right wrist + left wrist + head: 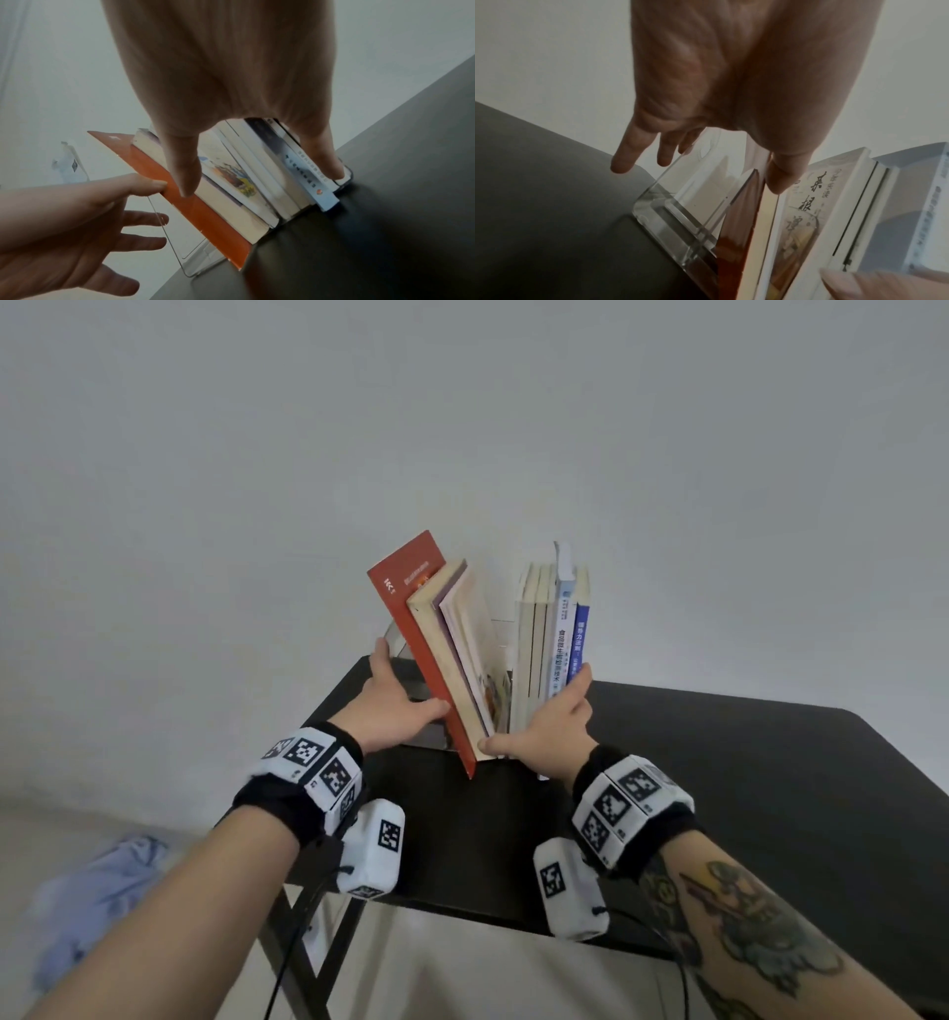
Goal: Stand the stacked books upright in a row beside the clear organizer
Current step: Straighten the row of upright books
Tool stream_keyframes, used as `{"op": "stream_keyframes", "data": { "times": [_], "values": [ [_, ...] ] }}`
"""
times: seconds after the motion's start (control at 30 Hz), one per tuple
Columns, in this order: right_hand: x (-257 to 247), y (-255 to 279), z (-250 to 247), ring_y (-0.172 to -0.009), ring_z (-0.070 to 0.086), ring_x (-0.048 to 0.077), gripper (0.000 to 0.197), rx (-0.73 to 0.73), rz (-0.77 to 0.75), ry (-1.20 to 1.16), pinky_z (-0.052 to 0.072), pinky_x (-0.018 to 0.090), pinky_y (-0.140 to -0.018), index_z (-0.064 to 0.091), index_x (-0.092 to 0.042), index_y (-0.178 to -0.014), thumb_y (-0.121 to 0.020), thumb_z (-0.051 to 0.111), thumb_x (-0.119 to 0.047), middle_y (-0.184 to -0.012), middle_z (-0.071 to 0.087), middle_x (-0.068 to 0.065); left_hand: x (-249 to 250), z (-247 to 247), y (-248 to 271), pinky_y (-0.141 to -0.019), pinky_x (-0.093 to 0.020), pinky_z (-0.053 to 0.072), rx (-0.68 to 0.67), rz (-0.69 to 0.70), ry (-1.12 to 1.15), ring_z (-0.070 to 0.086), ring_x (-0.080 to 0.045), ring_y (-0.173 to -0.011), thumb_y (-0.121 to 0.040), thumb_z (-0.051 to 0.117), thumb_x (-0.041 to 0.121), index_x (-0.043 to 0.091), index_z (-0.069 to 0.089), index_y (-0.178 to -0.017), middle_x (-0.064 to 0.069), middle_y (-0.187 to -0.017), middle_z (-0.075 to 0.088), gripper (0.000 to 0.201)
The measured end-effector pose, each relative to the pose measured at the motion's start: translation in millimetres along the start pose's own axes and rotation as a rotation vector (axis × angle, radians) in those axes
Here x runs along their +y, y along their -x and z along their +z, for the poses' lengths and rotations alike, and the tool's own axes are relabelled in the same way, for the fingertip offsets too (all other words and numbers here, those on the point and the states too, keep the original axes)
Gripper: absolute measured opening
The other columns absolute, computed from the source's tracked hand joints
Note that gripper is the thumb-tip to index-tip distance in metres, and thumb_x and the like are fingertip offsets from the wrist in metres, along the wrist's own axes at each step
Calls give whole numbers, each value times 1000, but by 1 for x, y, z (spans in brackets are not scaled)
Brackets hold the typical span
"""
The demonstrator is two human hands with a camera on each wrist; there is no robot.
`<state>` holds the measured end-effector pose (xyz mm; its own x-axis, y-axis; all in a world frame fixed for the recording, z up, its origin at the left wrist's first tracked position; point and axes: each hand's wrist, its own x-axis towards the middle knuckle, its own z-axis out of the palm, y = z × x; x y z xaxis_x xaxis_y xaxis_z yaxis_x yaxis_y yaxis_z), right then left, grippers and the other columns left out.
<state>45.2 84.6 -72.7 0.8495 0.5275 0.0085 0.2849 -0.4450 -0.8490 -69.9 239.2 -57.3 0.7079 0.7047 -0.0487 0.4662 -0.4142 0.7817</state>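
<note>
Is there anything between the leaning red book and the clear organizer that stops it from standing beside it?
Only the left hand: its thumb presses the red book, fingers touching the clear organizer. Nothing else visible lies between.

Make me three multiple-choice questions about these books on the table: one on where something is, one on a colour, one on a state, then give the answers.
1. Where does the clear organizer stand relative to the books?
A. On their left
B. On their right
C. On top of them

2. What colour is the outermost leaning book on the organizer's side?
A. Green
B. Red
C. Black

3. How do the three books on the left stand?
A. Flat in a stack
B. Tilted toward the organizer
C. Lying on the floor

Answers: 1 A, the head view shows it left of the row. 2 B, its cover is red. 3 B, they lean left while the left hand touches the red one and the right hand spans the row.
</note>
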Motion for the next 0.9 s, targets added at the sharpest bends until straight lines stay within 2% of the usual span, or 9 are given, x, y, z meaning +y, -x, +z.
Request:
{"op": "stream_keyframes", "data": {
  "times": [0.1, 0.17, 0.37, 0.43, 0.57, 0.67, 0.9],
  "values": [
    [-8, -11, 14, -143, 16, 36, 145, -22, -26, 1, 20, 52, -118, -24, -12, -148, -62, 91, -26, -153, 10, 20, -9, -10, -18, -116, -46, 30, 17, -19, 16, 32, -29, -143, -83, 73, 35, 21, -25, -150, -12, -164, 10, 120],
    [-14, -19, 25, -144, 15, 36, 144, -33, -29, 7, 20, 52, -118, -24, -13, -149, -63, 91, -26, -154, 10, 19, -14, -16, -31, -115, -45, 32, 33, -32, 38, 36, -30, -141, -83, 73, 31, 21, -25, -150, -13, -163, 12, 119],
    [-27, -42, 49, -144, 15, 35, 145, -60, -33, 30, 21, 52, -118, -28, -15, -147, -63, 90, -27, -154, 10, 17, -28, -31, -61, -110, -46, 39, 72, -74, 95, 50, -31, -128, -81, 73, 25, 24, -27, -149, -17, -149, 39, 121],
    [-31, -49, 58, -144, 16, 35, 146, -65, -36, 37, 21, 52, -117, -28, -16, -147, -62, 90, -28, -153, 11, 17, -33, -35, -71, -109, -46, 40, 89, -78, 110, 52, -31, -126, -81, 73, 24, 25, -27, -149, -17, -146, 43, 120],
    [-34, -63, 69, -144, 16, 35, 148, -73, -37, 45, 23, 52, -117, -29, -18, -147, -61, 90, -26, -152, 12, 16, -39, -42, -89, -105, -47, 45, 94, -82, 112, 59, -31, -116, -73, 73, 30, 27, -28, -148, -16, -134, 54, 125],
    [-37, -73, 78, -143, 17, 35, 147, -68, -47, 54, 25, 52, -116, -27, -19, -147, -60, 91, -24, -151, 14, 15, -46, -45, -103, -102, -48, 47, 108, -81, 110, 61, -30, -112, -59, 71, 38, 34, -26, -145, -14, -133, 55, 130],
    [-39, -79, 89, -144, 14, 34, 144, -18, -25, 68, 23, 51, -117, -27, -19, -148, -61, 89, -22, -152, 11, 15, -53, -43, -119, -105, -48, 45, 154, -91, 106, 51, -32, -123, -61, 74, 36, 32, -27, -147, -14, -142, 42, 132]
  ]
}}
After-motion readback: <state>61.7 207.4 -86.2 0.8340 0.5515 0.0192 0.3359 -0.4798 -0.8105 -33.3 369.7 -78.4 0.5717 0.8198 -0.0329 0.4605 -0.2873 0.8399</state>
